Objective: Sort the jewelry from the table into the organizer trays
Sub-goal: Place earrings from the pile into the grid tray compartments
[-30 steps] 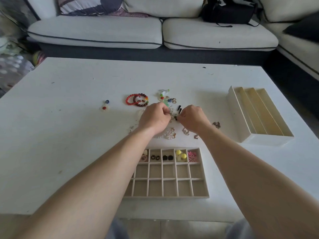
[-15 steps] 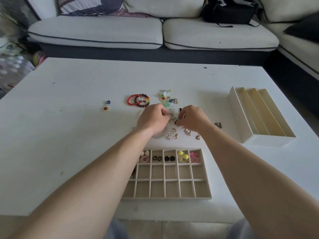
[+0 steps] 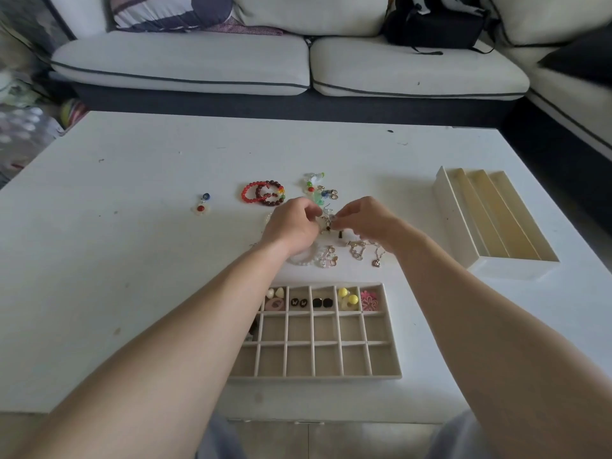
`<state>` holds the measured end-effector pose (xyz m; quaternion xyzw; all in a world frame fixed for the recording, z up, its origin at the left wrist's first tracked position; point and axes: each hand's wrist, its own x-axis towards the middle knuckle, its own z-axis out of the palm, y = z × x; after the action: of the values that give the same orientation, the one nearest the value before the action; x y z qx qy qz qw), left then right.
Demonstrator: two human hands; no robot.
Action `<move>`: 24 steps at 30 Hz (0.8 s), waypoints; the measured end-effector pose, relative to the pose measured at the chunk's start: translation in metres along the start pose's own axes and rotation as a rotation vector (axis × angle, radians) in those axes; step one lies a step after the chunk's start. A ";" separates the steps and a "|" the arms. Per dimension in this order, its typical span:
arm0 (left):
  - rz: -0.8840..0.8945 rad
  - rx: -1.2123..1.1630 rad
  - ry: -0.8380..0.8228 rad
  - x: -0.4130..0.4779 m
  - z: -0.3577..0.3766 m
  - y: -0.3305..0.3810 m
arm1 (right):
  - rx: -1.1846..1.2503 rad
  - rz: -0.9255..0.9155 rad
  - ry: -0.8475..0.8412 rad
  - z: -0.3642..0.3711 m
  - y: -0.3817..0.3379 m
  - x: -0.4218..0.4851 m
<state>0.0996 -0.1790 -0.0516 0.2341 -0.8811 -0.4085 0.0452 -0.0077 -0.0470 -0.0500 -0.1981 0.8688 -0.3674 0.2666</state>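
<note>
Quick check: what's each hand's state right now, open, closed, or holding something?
Left hand: fingers curled, pinching a small jewelry piece.
Right hand: pinching the same small jewelry piece from the other side.

We sit in a home living room, pale cushioned corner sofa (image 3: 298, 64) at the far side, patterned pillow (image 3: 172, 11) on it, low white coffee table (image 3: 132, 246) near us
</note>
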 end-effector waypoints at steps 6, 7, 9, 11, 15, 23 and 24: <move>0.020 -0.369 -0.035 -0.003 -0.005 0.012 | 0.219 -0.087 0.046 -0.003 -0.021 -0.017; 0.017 -0.412 -0.009 -0.004 -0.006 0.015 | 0.241 -0.106 0.059 -0.004 -0.023 -0.019; 0.020 -0.446 0.055 -0.007 -0.010 0.016 | 0.265 -0.142 0.083 -0.006 -0.027 -0.024; 0.021 -0.473 0.062 -0.009 -0.014 0.014 | 0.283 -0.170 0.079 -0.008 -0.029 -0.030; -0.033 -0.570 -0.007 -0.016 -0.023 0.012 | 0.328 -0.184 0.040 -0.008 -0.031 -0.038; -0.149 -0.893 -0.087 -0.042 -0.045 0.012 | 0.547 -0.117 -0.119 -0.004 -0.034 -0.055; -0.142 -0.899 -0.081 -0.045 -0.048 0.011 | 0.556 -0.109 -0.127 -0.003 -0.035 -0.058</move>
<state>0.1484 -0.1865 -0.0069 0.2347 -0.5990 -0.7614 0.0797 0.0412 -0.0370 -0.0039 -0.1863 0.7044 -0.5922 0.3443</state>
